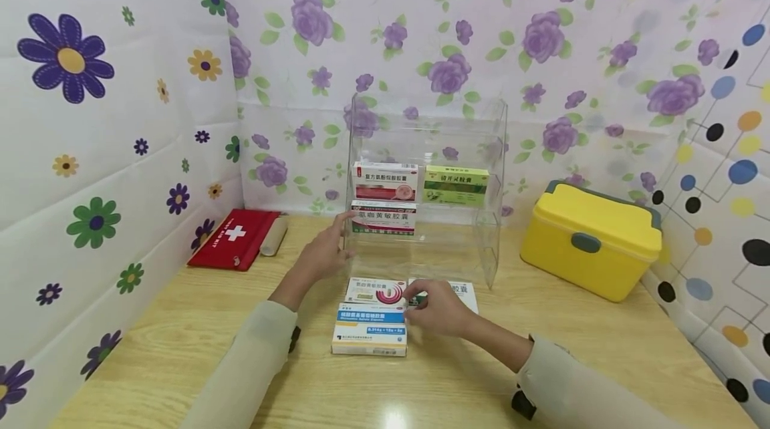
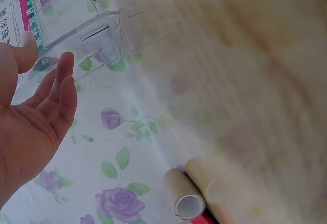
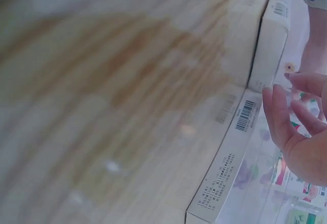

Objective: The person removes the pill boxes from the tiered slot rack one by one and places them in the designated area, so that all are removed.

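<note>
My left hand (image 1: 323, 252) is at the left side of a clear acrylic rack (image 1: 490, 235), its fingertips by the rack's edge and a red-and-white medicine box (image 1: 383, 220). In the left wrist view its fingers are loosely bent and spread from the thumb. Over the table my right hand (image 1: 439, 309) has its fingertips near a blue-and-white box (image 1: 369, 332) and a white box with pink rings (image 1: 374, 290). It partly covers a white-and-green box (image 1: 463, 293). Between its fingers, the right wrist view shows nothing held; contact with the box corner is hard to tell.
Higher on the rack are another red-and-white box (image 1: 385, 190) and a green box (image 1: 456, 186). A yellow case (image 1: 589, 242) stands at right. At left lie a red first aid pouch (image 1: 231, 242) and a beige roll (image 1: 274, 236). Patterned cloth walls surround the wooden table (image 1: 481, 382).
</note>
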Motion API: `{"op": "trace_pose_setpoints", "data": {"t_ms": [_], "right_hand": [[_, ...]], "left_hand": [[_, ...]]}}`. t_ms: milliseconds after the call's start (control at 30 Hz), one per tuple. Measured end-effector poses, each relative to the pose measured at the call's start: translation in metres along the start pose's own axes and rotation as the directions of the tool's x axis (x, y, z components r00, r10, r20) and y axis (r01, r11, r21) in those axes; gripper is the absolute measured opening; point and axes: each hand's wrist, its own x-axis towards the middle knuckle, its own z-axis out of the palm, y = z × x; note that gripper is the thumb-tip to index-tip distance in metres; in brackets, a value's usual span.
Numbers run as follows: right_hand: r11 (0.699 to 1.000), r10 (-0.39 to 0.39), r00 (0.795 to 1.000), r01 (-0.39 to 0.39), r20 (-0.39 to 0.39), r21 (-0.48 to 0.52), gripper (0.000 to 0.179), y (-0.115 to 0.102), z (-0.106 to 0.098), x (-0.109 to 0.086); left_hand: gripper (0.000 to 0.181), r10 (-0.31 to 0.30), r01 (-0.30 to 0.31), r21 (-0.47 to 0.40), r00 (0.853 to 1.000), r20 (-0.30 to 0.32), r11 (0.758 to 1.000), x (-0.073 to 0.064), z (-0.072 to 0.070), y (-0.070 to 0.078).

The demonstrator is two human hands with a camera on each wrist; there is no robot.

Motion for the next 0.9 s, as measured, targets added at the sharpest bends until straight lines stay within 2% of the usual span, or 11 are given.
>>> {"op": "trace_pose_setpoints", "data": {"t_ms": [100, 267, 533, 767, 900], "right_hand": [[1.000, -0.011, 1.000, 0.011, -0.007, 0.019, 0.021, -0.001, -0.002, 0.001], [1.000, 0.003, 0.999, -0.004, -0.044, -0.016, 0.024, -0.003, -0.008, 0.003], [0.997, 0.042, 0.993, -0.034, -0.114, 0.072, 0.024, -0.008, -0.022, 0.011], [0.992, 0.093, 0.978, -0.076, -0.188, 0.098, 0.023, -0.010, -0.034, 0.020], [0.984, 0.116, 0.966, -0.081, -0.229, 0.157, 0.023, -0.010, -0.043, 0.025]], "left_hand": [[0.087, -0.001, 0.001, 0.021, 1.000, -0.025, 1.000, -0.001, 0.000, -0.003], [0.088, 0.022, -0.020, 0.040, 0.998, -0.050, 0.999, -0.002, -0.001, -0.004], [0.086, 0.014, -0.013, 0.025, 0.999, -0.043, 1.000, -0.004, -0.002, -0.003], [0.084, 0.051, -0.050, 0.012, 0.999, -0.018, 0.999, -0.005, -0.006, -0.003], [0.083, 0.064, -0.064, -0.019, 0.998, -0.016, 0.998, -0.005, -0.007, -0.005]]}}
